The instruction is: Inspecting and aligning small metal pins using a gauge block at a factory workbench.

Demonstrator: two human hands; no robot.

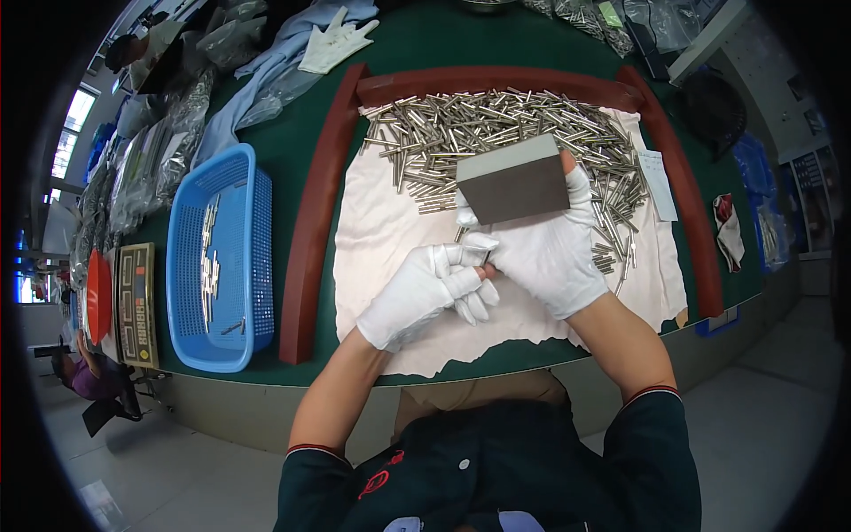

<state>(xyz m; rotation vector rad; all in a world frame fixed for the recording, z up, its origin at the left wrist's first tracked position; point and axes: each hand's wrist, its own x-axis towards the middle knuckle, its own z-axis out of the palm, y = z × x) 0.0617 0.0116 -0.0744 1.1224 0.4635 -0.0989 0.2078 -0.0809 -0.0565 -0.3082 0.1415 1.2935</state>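
Both my hands wear white gloves with some bare fingertips showing. My right hand grips a rectangular block, light grey on its upper face and dark brown-grey on the side toward me. Close beside it, my left hand is closed in a pinch near the right palm. Whatever sits between its thumb and fingertips is too small and hidden to name. Beyond the block, a large heap of shiny metal pins spreads over a pale cloth. Several pins lie in a row left of the block.
A dark red frame borders the cloth at left, back and right. Left of it stands a blue plastic basket with several pins inside. A scale with a red pan sits farther left. A white glove lies at the back.
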